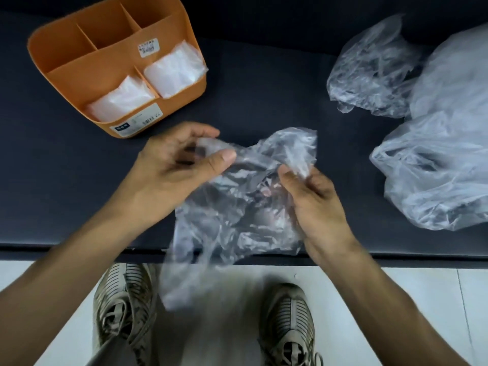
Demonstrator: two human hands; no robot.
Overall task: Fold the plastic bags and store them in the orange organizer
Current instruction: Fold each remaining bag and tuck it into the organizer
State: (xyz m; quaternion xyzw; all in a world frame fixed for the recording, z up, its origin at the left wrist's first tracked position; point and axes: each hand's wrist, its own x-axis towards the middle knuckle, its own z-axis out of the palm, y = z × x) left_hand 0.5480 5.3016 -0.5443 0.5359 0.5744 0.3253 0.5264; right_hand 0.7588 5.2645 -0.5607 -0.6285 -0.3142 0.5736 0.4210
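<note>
A crumpled clear plastic bag (pixel 237 215) hangs between both hands over the near edge of the dark table (pixel 264 83). My left hand (pixel 182 165) pinches its upper left corner between thumb and fingers. My right hand (pixel 311 204) pinches its upper right part. The bag's lower end is blurred and droops past the table edge. The orange organizer (pixel 79 46) stands at the far left. A folded bag (pixel 121 101) fills its near-left compartment and another folded bag (pixel 174 68) fills its near-right one. The three back compartments look empty.
Unfolded clear bags lie on the table at the right: a smaller one (pixel 372 72) at the back and a big pile (pixel 443 167) reaching the right edge. Below the table edge are a pale tiled floor and my two shoes (pixel 285 323).
</note>
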